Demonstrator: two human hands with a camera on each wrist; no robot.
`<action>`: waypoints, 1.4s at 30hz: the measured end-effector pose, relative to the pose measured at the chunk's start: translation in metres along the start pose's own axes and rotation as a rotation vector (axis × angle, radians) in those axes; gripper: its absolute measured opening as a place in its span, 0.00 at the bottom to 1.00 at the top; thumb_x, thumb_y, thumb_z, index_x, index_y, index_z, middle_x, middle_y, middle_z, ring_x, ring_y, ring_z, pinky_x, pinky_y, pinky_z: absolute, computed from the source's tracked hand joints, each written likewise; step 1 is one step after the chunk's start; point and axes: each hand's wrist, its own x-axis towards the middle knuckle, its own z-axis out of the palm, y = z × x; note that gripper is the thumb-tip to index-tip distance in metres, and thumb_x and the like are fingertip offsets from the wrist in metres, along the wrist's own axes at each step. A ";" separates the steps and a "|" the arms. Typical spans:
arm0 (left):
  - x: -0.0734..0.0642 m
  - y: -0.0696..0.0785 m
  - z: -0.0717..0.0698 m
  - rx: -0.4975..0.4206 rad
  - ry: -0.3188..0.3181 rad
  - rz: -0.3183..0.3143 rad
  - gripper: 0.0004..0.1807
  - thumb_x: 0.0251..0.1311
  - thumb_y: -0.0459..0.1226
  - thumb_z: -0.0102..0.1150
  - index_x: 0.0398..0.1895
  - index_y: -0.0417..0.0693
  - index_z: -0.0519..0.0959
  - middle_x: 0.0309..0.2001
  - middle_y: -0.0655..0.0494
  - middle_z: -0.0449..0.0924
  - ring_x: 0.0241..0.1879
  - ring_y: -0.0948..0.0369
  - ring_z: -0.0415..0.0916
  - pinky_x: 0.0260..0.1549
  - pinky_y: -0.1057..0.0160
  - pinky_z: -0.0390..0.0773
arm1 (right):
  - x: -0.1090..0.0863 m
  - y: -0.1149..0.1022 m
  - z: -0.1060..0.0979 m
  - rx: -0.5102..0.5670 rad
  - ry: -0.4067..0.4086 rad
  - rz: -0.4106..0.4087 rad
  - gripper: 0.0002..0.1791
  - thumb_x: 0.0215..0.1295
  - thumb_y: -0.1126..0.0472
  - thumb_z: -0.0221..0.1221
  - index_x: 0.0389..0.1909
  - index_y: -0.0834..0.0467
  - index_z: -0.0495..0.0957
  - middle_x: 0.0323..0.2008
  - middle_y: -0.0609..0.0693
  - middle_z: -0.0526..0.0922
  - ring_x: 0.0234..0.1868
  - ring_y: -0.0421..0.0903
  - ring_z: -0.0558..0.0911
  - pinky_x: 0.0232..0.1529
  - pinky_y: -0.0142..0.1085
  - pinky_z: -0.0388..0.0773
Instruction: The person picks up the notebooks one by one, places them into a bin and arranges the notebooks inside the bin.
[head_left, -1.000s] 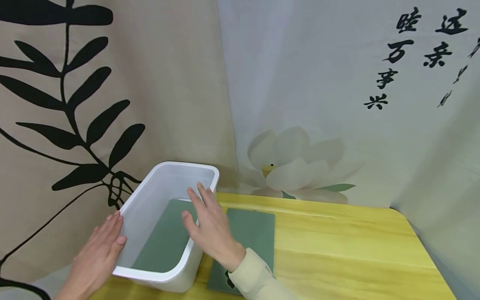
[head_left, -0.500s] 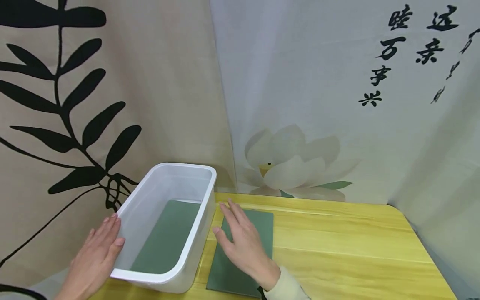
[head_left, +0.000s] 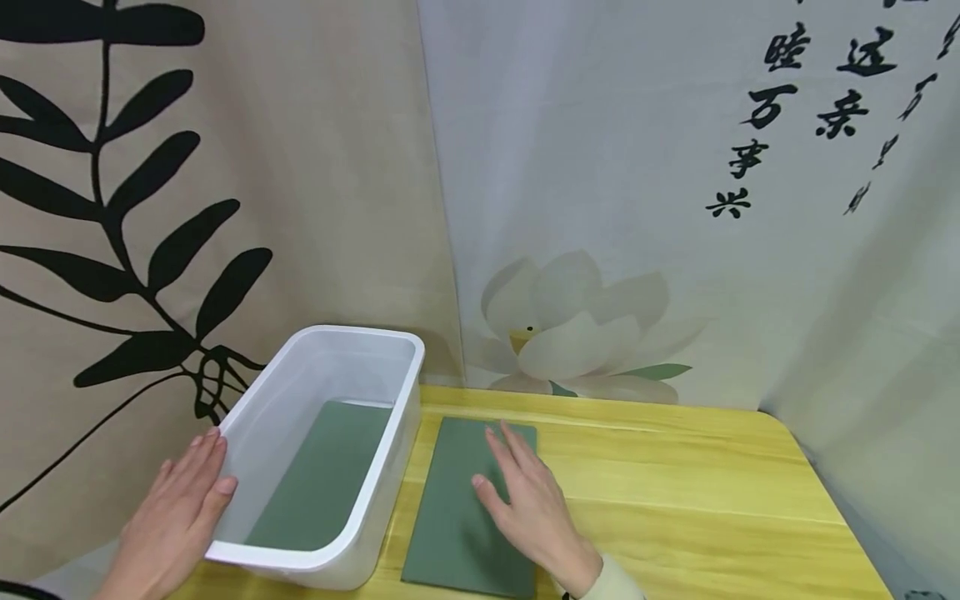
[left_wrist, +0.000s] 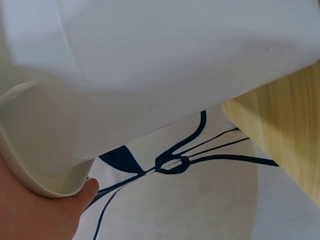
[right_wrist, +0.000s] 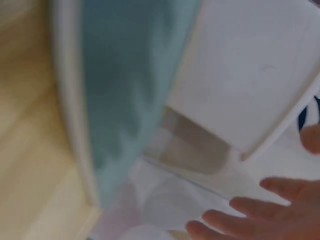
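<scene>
A white rectangular bin [head_left: 352, 533] stands on the left of the table. On its floor lies a flat green panel [head_left: 322, 475]. My left hand [head_left: 168, 517] rests on the bin's left rim with its fingers extended; in the left wrist view, part of that hand [left_wrist: 40, 210] touches the rim, and the bin's outer wall [left_wrist: 175, 65] fills the upper area. To the right of the bin a flat green rectangular board [head_left: 450, 500] lies on the table. Above its right side hovers my right hand [head_left: 536, 517], fingers spread and holding nothing. In the right wrist view the board [right_wrist: 125, 90] shows a pale edge.
The yellow wood-grain table [head_left: 675, 500] extends to the right of the board. Behind it hang cloths, one printed with dark leaves [head_left: 153, 192], another with a pale lotus [head_left: 577, 325] and black characters.
My right hand has moved right, from over the bin's right rim to above the green board. The left hand stays at the left rim. The head view has shifted slightly.
</scene>
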 end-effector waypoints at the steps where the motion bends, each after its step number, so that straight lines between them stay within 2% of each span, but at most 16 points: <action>1: 0.000 0.000 0.000 0.003 -0.017 -0.012 0.31 0.76 0.42 0.37 0.71 0.27 0.53 0.75 0.40 0.41 0.74 0.62 0.23 0.68 0.60 0.21 | -0.002 0.005 0.001 -0.008 -0.028 0.014 0.36 0.71 0.37 0.46 0.73 0.52 0.60 0.74 0.54 0.54 0.70 0.60 0.60 0.62 0.60 0.64; 4: -0.001 0.000 -0.001 0.014 -0.051 -0.034 0.32 0.76 0.44 0.36 0.71 0.27 0.52 0.75 0.39 0.40 0.74 0.56 0.24 0.67 0.61 0.19 | -0.007 0.019 0.005 -0.038 -0.120 0.061 0.41 0.68 0.31 0.44 0.73 0.52 0.60 0.74 0.57 0.54 0.70 0.64 0.58 0.61 0.62 0.63; 9: -0.004 0.000 0.000 0.012 -0.046 -0.031 0.31 0.76 0.43 0.37 0.70 0.25 0.53 0.74 0.36 0.43 0.75 0.51 0.28 0.67 0.60 0.19 | -0.013 0.038 0.013 -0.090 -0.264 0.084 0.46 0.64 0.27 0.45 0.73 0.54 0.60 0.73 0.63 0.54 0.69 0.71 0.55 0.54 0.70 0.63; 15: -0.005 0.001 0.001 0.008 -0.048 -0.037 0.32 0.76 0.43 0.38 0.70 0.25 0.53 0.74 0.35 0.45 0.75 0.48 0.30 0.67 0.60 0.19 | -0.016 0.051 0.018 -0.107 -0.458 0.085 0.46 0.60 0.27 0.51 0.72 0.53 0.63 0.73 0.59 0.55 0.69 0.72 0.53 0.53 0.73 0.61; 19: -0.005 0.001 0.001 0.012 -0.051 -0.039 0.32 0.76 0.43 0.38 0.70 0.25 0.54 0.74 0.35 0.45 0.75 0.48 0.31 0.67 0.61 0.19 | -0.019 0.057 0.019 -0.148 -0.539 0.079 0.51 0.54 0.24 0.54 0.73 0.50 0.61 0.74 0.56 0.53 0.71 0.69 0.51 0.55 0.72 0.59; 24: -0.004 0.002 -0.001 0.020 -0.053 -0.042 0.32 0.76 0.44 0.38 0.69 0.24 0.54 0.74 0.34 0.45 0.75 0.47 0.31 0.67 0.60 0.19 | -0.021 0.062 0.021 -0.204 -0.546 0.054 0.55 0.47 0.22 0.57 0.74 0.47 0.59 0.75 0.54 0.52 0.72 0.66 0.49 0.56 0.71 0.59; 33: 0.001 0.008 0.004 0.005 -0.047 -0.028 0.32 0.76 0.44 0.39 0.69 0.24 0.56 0.74 0.35 0.46 0.74 0.46 0.33 0.68 0.59 0.20 | -0.022 0.069 0.016 -0.212 -0.538 0.050 0.56 0.44 0.22 0.58 0.73 0.48 0.61 0.74 0.55 0.53 0.72 0.67 0.50 0.55 0.71 0.61; 40: 0.001 0.005 0.001 -0.006 -0.061 -0.041 0.32 0.76 0.44 0.39 0.68 0.23 0.55 0.74 0.34 0.45 0.75 0.47 0.32 0.68 0.59 0.19 | -0.012 0.072 0.007 -0.168 -0.565 0.051 0.56 0.43 0.28 0.64 0.72 0.50 0.62 0.75 0.57 0.53 0.72 0.67 0.49 0.56 0.72 0.58; 42: 0.000 0.003 -0.001 0.003 -0.069 -0.044 0.33 0.76 0.44 0.38 0.68 0.22 0.54 0.73 0.32 0.45 0.74 0.45 0.32 0.67 0.59 0.18 | -0.008 0.070 0.008 -0.144 -0.544 0.064 0.55 0.45 0.29 0.64 0.72 0.53 0.63 0.74 0.59 0.53 0.71 0.69 0.49 0.56 0.71 0.60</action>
